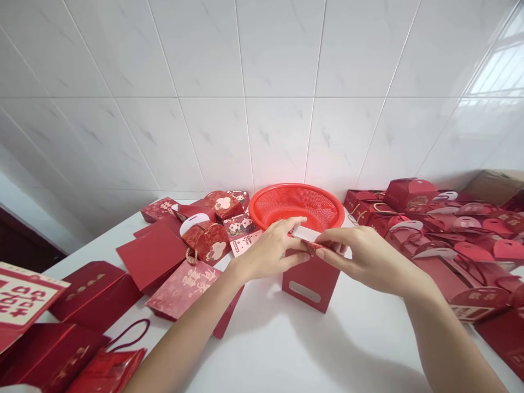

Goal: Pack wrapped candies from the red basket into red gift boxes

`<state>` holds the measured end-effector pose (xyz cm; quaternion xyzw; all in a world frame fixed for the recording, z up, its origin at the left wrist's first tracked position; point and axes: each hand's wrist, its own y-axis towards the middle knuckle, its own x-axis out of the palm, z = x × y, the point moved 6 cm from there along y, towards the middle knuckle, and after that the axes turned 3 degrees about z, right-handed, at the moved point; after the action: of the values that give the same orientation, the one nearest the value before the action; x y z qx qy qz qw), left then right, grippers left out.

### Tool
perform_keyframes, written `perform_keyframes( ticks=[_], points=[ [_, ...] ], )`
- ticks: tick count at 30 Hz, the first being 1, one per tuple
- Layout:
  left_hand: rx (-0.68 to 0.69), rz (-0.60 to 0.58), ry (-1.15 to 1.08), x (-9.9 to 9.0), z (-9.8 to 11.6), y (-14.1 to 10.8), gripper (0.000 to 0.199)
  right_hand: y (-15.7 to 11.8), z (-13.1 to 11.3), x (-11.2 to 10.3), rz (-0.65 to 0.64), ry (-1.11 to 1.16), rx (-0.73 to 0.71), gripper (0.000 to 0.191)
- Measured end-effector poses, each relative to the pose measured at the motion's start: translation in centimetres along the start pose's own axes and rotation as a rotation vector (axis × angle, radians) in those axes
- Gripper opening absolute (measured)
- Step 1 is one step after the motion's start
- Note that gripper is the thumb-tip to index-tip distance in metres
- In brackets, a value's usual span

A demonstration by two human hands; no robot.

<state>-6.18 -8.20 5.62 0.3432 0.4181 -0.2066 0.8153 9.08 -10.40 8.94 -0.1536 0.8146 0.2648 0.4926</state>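
Note:
A red paper box [301, 270] with a pale rounded slot shape low on its front stands upright on the white table [262, 360]. Both my hands are at its top edge. My left hand [278, 245] grips the left side, its fingers bent around the top. From the other side my right hand [360, 254] pinches the right part of the same edge, thumb and fingers pressed together. Between them shows a white flap [306, 233] and a strip of patterned red card; whether that strip belongs to the box is unclear.
Behind the box sits a red plastic basket [295, 191] against the tiled wall [278, 136]. Several red gift boxes and bags [153, 251] lie on the left. A dense pile of red boxes [444, 218] fills the right, with a brown carton [497, 188] behind.

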Motion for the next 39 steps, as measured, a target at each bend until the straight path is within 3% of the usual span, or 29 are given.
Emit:
perform_keyframes(
  ticks=[6, 16, 23, 29, 34, 39],
  points=[
    [0.071, 0.009, 0.083, -0.2, 0.6, -0.1, 0.019, 0.0, 0.9, 0.2, -0.011, 0.018, 0.090, 0.019],
    [-0.018, -0.065, 0.012, -0.1, 0.2, -0.1, 0.017, 1.0, 1.1, 0.4, -0.027, 0.123, 0.126, 0.022],
    [0.000, -0.066, 0.039, -0.1, 0.1, -0.1, 0.019, 1.8, 2.1, 0.4, -0.083, 0.280, 0.142, 0.018],
    [0.009, -0.050, 0.056, -0.4, 0.5, -0.2, 0.018, 1.3, 0.4, 0.4, -0.130, 0.102, 0.128, 0.020],
    [-0.034, -0.084, 0.065, -0.5, 0.7, -0.3, 0.018, 2.7, -1.1, 1.0, -0.356, -0.131, 0.084, 0.020],
    [-0.043, -0.064, 0.078, -0.5, 0.6, -0.3, 0.020, 4.5, -1.1, 0.8, -0.655, -0.103, 0.126, 0.015]
  ],
)
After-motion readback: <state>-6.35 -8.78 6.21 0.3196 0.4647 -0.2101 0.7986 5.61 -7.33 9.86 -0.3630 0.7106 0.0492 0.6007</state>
